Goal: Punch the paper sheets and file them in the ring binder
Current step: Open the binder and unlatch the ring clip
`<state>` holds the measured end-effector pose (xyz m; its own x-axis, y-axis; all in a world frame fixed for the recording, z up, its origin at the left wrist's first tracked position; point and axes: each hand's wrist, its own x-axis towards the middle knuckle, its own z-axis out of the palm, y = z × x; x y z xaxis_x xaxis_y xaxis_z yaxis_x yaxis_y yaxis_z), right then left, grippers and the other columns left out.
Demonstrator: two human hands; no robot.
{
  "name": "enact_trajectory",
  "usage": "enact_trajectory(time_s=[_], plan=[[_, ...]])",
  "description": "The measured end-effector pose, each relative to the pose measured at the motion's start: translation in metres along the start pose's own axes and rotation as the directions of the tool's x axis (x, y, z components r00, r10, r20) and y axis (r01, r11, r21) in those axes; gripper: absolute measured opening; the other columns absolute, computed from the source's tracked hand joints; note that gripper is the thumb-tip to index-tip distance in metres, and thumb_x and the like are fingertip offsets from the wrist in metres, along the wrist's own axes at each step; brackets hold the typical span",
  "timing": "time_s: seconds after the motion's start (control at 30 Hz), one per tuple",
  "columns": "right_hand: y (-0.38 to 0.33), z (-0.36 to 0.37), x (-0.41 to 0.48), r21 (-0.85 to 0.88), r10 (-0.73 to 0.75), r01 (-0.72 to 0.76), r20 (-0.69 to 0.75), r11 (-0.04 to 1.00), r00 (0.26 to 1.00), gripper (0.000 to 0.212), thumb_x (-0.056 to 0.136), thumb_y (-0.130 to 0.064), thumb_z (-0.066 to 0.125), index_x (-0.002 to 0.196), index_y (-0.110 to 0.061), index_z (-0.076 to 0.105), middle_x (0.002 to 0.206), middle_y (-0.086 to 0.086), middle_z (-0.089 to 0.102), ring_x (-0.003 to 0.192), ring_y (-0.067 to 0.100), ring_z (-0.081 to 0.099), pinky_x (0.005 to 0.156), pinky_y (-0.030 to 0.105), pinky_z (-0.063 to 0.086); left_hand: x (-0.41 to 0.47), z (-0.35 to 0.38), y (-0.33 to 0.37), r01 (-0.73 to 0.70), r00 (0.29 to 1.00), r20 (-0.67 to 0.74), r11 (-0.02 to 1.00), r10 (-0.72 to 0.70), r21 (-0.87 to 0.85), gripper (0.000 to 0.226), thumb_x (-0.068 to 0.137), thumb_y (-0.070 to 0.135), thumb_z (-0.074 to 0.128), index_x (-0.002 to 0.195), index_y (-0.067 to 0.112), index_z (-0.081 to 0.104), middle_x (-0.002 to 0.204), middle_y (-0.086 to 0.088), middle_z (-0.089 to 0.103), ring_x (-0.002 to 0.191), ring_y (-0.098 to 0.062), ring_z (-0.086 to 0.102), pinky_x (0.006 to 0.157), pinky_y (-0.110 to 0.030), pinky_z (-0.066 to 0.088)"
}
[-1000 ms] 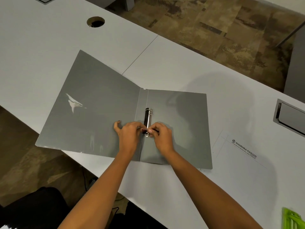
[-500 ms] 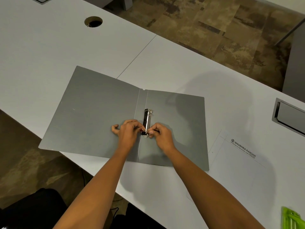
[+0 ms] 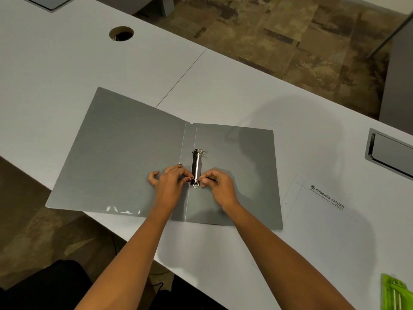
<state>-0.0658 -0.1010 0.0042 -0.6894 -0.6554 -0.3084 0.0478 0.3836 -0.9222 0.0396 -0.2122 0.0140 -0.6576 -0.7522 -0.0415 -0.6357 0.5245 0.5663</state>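
A grey ring binder (image 3: 125, 157) lies open and flat on the white desk (image 3: 67, 70). Its metal ring mechanism (image 3: 197, 165) runs along the spine, with one ring at the far end and one at the near end. My left hand (image 3: 171, 183) and my right hand (image 3: 218, 184) pinch the near ring from either side, fingertips touching the metal. White paper sheets (image 3: 326, 222) with a printed letterhead lie to the right of the binder, touching neither hand.
A green object (image 3: 395, 294) sticks into view at the bottom right corner. A round cable hole (image 3: 121, 33) sits at the far left, and a grey cable flap (image 3: 388, 153) at the right. The desk's near edge runs diagonally under the binder's left cover.
The binder's left cover has settled flatter on the desk. My fingertips have drawn slightly apart at the near ring; both hands stay at the mechanism.
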Motion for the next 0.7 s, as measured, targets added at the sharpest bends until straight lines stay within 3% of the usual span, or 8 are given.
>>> enact_trajectory(time_s=[0.1,0.23,0.33,0.43,0.53,0.7], plan=[[-0.005,-0.003,-0.004,0.092,0.028,-0.025,-0.03,0.995,0.999,0.019,0.084,0.011,0.058,0.098,0.001,0.066,0.092,0.014,0.068,0.074,0.018,0.064,0.079,0.028,0.057,-0.009,0.005,0.002,-0.06,0.998,0.038,0.996,0.058,0.073,0.041,0.074,0.016,0.073,0.111,0.03,0.062,0.118,0.009,0.065,0.134,-0.011,0.041,0.106,-0.041,0.001],[-0.008,-0.015,-0.014,0.086,0.052,-0.041,-0.125,0.995,0.991,0.023,0.087,0.008,0.057,0.105,-0.003,0.065,0.095,0.007,0.066,0.076,0.015,0.064,0.077,0.024,0.057,-0.024,0.014,0.006,-0.084,0.992,0.108,0.983,0.067,0.165,0.076,0.069,0.024,0.078,0.137,0.02,0.043,0.145,0.001,0.045,0.147,-0.019,0.011,0.109,-0.042,-0.023],[-0.006,-0.032,-0.029,0.068,0.065,-0.051,-0.226,0.996,0.972,0.02,0.088,0.006,0.057,0.103,-0.004,0.066,0.095,0.009,0.067,0.079,0.017,0.063,0.076,0.017,0.054,-0.033,0.02,0.011,-0.052,0.992,0.118,0.991,0.037,0.125,0.085,0.07,0.028,0.078,0.143,0.017,0.034,0.152,0.001,0.035,0.148,-0.021,0.006,0.106,-0.041,-0.028],[-0.008,-0.055,-0.051,-0.002,0.0,-0.001,-0.361,1.0,0.933,0.02,0.088,0.005,0.056,0.101,-0.008,0.066,0.093,0.005,0.068,0.074,0.012,0.064,0.072,0.008,0.05,-0.038,0.022,0.014,-0.038,0.996,0.086,0.998,0.034,0.044,0.084,0.071,0.024,0.078,0.142,0.016,0.034,0.15,0.001,0.037,0.147,-0.019,0.009,0.104,-0.034,-0.032],[-0.008,-0.082,-0.078,-0.102,-0.108,0.065,-0.507,0.993,0.855,0.023,0.088,0.002,0.057,0.099,-0.015,0.066,0.093,-0.003,0.068,0.078,0.008,0.066,0.071,0.006,0.049,-0.038,0.023,0.016,-0.033,0.998,0.051,0.999,0.033,0.004,0.076,0.073,0.02,0.076,0.139,0.017,0.038,0.143,-0.001,0.048,0.146,-0.019,0.017,0.102,-0.03,-0.036],[0.011,-0.134,-0.123,-0.079,-0.007,-0.084,-0.765,0.993,0.644,0.024,0.087,0.003,0.056,0.096,-0.017,0.065,0.094,0.0,0.067,0.084,0.018,0.064,0.071,0.019,0.05,-0.043,0.026,0.017,-0.06,0.997,0.05,0.997,0.058,0.043,0.077,0.074,0.023,0.076,0.14,0.018,0.036,0.14,0.0,0.051,0.144,-0.018,0.024,0.109,-0.04,-0.026]])
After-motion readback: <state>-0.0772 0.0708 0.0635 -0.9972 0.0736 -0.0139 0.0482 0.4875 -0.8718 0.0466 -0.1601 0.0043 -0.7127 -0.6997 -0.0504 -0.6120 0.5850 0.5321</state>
